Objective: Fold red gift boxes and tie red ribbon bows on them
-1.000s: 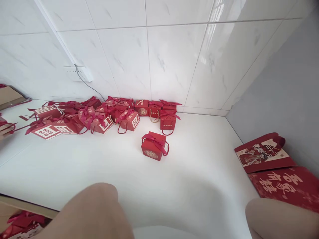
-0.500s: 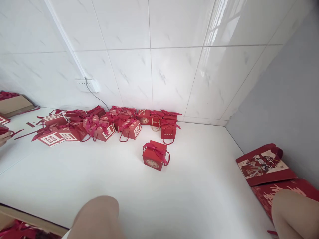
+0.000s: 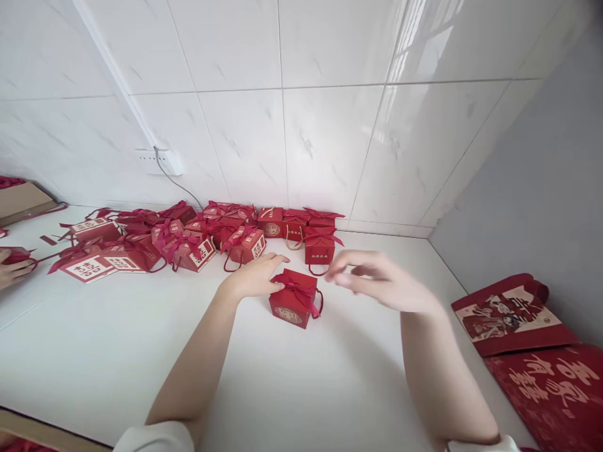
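A red gift box (image 3: 288,309) with a crimson ribbon bow on top and a cord handle on its right side stands on the white table (image 3: 282,376). My left hand (image 3: 257,276) is at the box's left side, fingers stretched out; its thumb reaches the box's left edge, and I cannot tell whether it touches. Slightly blurred, my right hand (image 3: 379,279) hovers to the right of the box, fingers curved and parted with nothing between them. Behind the box stands another red box (image 3: 319,252) with a bow.
Several red gift boxes (image 3: 193,251) crowd along the tiled wall (image 3: 330,150). Red printed bags (image 3: 513,314) lie at the right edge. Another person's hand (image 3: 13,271) holds a red item at far left. A cable hangs from a power socket (image 3: 157,162).
Both my hands have come forward from the bottom and right edges to either side of the near gift box. That box stays in place. The view has shifted slightly.
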